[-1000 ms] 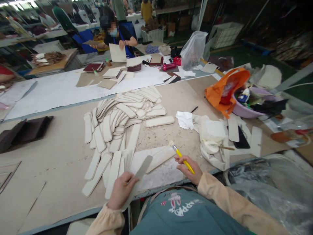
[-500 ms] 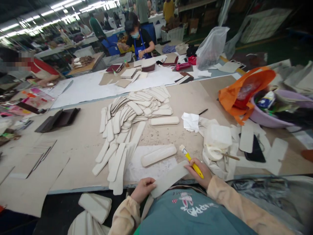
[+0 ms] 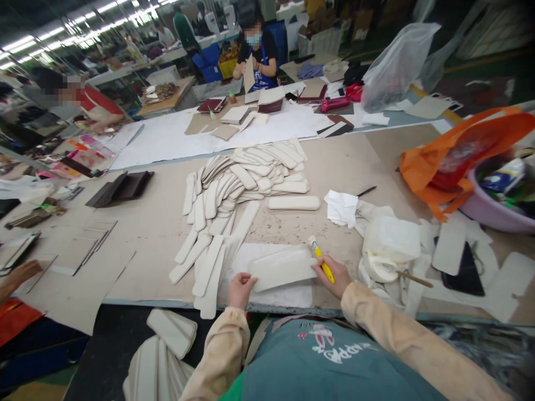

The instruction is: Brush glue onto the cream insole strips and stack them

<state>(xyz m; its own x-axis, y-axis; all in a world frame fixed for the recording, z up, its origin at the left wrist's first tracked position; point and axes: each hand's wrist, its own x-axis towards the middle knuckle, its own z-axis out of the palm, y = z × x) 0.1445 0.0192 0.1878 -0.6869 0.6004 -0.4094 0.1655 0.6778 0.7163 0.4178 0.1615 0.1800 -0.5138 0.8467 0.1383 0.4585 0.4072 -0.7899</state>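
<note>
I am now laying the cream strip (image 3: 281, 271) flat on the white sheet (image 3: 292, 295) at lower centre, no longer lifted; my left hand (image 3: 239, 289) is pinching its end, my right hand (image 3: 337, 277) gripping the yellow brush (image 3: 321, 259) and steadying its other end.

The beige table (image 3: 142, 234) carries a heap of cream strips (image 3: 242, 184).

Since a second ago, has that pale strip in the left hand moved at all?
Yes. The pale strip was raised at the table edge; now both hands press it flat on the white sheet, nearer the yellow brush.
</note>
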